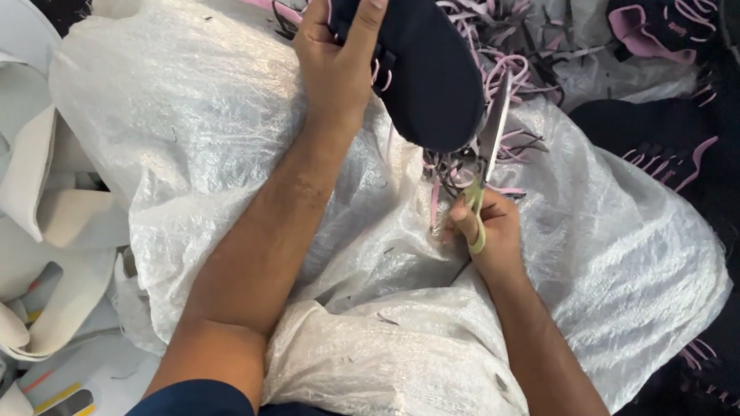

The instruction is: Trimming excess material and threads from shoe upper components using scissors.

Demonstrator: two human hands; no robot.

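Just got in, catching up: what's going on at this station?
A person is working over a white plastic sack on their lap. The left hand grips a dark sole-shaped piece with pink edging. The right hand holds scissors, blades up at the piece's lower edge. Pink and dark trimmings lie on the sack beyond. White cut pieces are piled on the left, more dark pieces on the right.

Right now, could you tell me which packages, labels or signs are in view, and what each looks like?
Woven plastic sack: spread over the lap, crumpled, translucent white, holding pink and dark trimmings.
Striped patch: bottom left on a white piece, yellow, orange and dark bars.
No signs or screens.
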